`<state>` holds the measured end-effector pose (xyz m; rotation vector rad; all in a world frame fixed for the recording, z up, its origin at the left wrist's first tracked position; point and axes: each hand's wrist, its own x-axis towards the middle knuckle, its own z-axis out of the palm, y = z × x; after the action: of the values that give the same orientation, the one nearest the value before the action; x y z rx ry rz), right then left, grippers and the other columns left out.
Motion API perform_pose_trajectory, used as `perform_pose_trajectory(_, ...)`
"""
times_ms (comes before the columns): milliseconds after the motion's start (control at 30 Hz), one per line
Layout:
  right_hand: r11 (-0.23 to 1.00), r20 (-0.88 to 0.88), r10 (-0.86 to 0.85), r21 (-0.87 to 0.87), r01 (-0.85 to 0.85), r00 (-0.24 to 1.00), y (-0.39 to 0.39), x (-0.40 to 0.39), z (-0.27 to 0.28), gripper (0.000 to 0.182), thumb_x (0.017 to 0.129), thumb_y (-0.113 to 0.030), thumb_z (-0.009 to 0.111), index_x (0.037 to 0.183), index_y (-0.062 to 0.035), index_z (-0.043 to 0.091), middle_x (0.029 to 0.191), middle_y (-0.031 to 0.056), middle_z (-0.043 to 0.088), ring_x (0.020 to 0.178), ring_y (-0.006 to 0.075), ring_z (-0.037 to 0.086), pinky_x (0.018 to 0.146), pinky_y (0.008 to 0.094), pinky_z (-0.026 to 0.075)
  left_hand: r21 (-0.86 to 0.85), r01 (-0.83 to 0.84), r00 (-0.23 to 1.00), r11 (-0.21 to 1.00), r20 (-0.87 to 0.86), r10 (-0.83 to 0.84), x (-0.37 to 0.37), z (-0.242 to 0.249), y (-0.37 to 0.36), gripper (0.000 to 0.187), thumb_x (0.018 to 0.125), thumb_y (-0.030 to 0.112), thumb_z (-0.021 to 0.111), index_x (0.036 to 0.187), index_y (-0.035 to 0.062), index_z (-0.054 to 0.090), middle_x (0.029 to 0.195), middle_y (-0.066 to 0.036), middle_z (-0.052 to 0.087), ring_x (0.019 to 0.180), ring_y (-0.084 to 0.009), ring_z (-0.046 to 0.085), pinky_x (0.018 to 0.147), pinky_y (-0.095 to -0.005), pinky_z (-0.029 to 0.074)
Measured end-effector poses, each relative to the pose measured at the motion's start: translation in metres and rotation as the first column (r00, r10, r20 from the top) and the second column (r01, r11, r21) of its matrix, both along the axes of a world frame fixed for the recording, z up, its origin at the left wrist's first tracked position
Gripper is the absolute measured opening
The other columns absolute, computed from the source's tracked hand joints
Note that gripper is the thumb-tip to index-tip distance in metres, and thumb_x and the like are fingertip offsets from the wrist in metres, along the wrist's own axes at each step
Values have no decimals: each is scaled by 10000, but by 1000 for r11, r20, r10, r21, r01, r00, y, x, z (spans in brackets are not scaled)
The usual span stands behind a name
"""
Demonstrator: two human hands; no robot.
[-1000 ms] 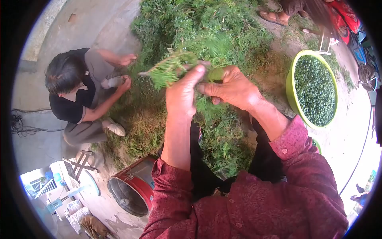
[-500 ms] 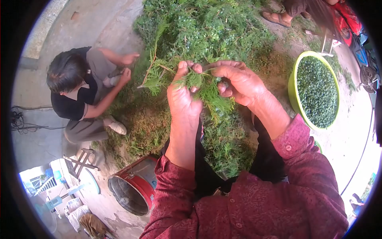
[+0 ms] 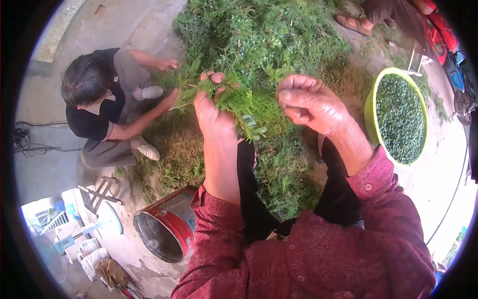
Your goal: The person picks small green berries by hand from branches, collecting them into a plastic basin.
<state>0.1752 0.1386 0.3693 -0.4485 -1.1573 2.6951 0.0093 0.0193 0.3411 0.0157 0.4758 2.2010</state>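
My left hand (image 3: 215, 114) is closed around the stem of a leafy conifer branch (image 3: 246, 103), whose flat green sprays hang out to the right of my fingers. A few pale green berries show low on the sprays. My right hand (image 3: 318, 104) is just to the right of the branch, apart from its thicker part, with thumb and fingers pressed together. Whatever lies within that pinch is hidden. Beneath and beyond both hands spreads a big pile of cut conifer branches (image 3: 264, 40) dotted with bluish-green berries.
A yellow-green tub (image 3: 370, 114) full of green berries stands on the right. At lower left a red metal drum (image 3: 167, 224) lies tilted near a folding stool (image 3: 102, 192). A co-worker (image 3: 94, 94) sits at left; another person's sandalled foot (image 3: 354, 24) shows at upper right.
My right hand has moved right, away from the branch that both hands were touching. My left hand has shifted slightly left with the branch. The co-worker's hands have moved apart.
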Motion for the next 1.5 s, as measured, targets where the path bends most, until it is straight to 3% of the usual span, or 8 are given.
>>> perform_pose_trajectory(133, 992, -5, 78, 101, -77, 997, -17, -1, 2, 134, 767, -101, 662, 858, -39, 586, 621, -14, 522, 500, 38, 432, 398, 181, 314, -267, -170, 985, 949, -55, 161, 13, 15, 7, 91, 862, 190, 503, 796, 127, 514, 698, 24, 506, 628, -139, 450, 640, -316, 420)
perform_pose_trajectory(200, 799, 56, -16, 601, -21, 998, -30, -5, 5, 216, 753, -91, 664, 940, -27, 578, 667, -7, 560, 534, 74, 494, 459, 219, 400, -260, -151, 988, 954, -52, 143, 13, 8, 8, 112, 872, 199, 489, 791, 128, 519, 705, 19, 512, 644, -148, 451, 652, -321, 417)
perform_pose_trajectory(400, 432, 86, -94, 901, -37, 992, -40, -9, -9, 291, 750, -75, 664, 1012, -14, 552, 827, -17, 583, 743, 35, 484, 665, 225, 445, -516, -203, 978, 832, -151, 145, 19, 3, 13, 150, 891, 221, 462, 905, 81, 513, 804, -42, 521, 746, -191, 483, 697, -344, 426)
perform_pose_trajectory(533, 787, -141, -177, 574, 226, 974, -30, -14, -13, 210, 810, -178, 603, 957, -33, 565, 664, 5, 555, 492, 104, 481, 447, 249, 401, -460, -159, 984, 874, -144, 103, 26, 17, 16, 250, 821, 163, 591, 1041, 72, 514, 932, -13, 529, 813, -193, 483, 776, -384, 415)
perform_pose_trajectory(600, 1000, 187, -4, 14, 1, 982, -12, -2, 3, 165, 814, -200, 612, 880, -64, 545, 603, -27, 468, 426, 65, 374, 366, 216, 286, -398, -67, 967, 915, -253, -40, 31, 23, 14, 316, 775, 146, 651, 1047, 71, 509, 934, -11, 533, 821, -191, 491, 794, -393, 416)
perform_pose_trajectory(867, 975, 266, 8, -214, 51, 964, -9, 0, 6, 210, 820, -259, 594, 873, -79, 500, 722, 29, 465, 425, 80, 323, 367, 211, 240, -607, -383, 803, 696, -592, -74, 41, 40, 11, 416, 734, 77, 692, 1098, 27, 495, 820, -2, 578, 616, -86, 509, 459, -206, 365)
perform_pose_trajectory(1000, 999, 229, 5, -54, 7, 973, -25, 4, 14, 219, 839, -239, 575, 810, -46, 476, 592, -7, 389, 394, 56, 285, 341, 207, 188, -506, -496, 768, 706, -634, 85, 33, 26, 13, 365, 759, 68, 662, 1086, 7, 511, 908, -63, 585, 746, -124, 546, 648, -261, 456)
perform_pose_trajectory(1500, 940, 228, -57, -316, 130, 972, -17, -3, 9, 256, 833, -259, 553, 1010, -103, 455, 822, 65, 509, 534, 126, 446, 359, 186, 274, -644, -341, 905, 685, -423, 52, 25, 20, 12, 171, 782, 168, 655, 856, 32, 583, 705, -34, 583, 448, -77, 425, 363, -244, 310)
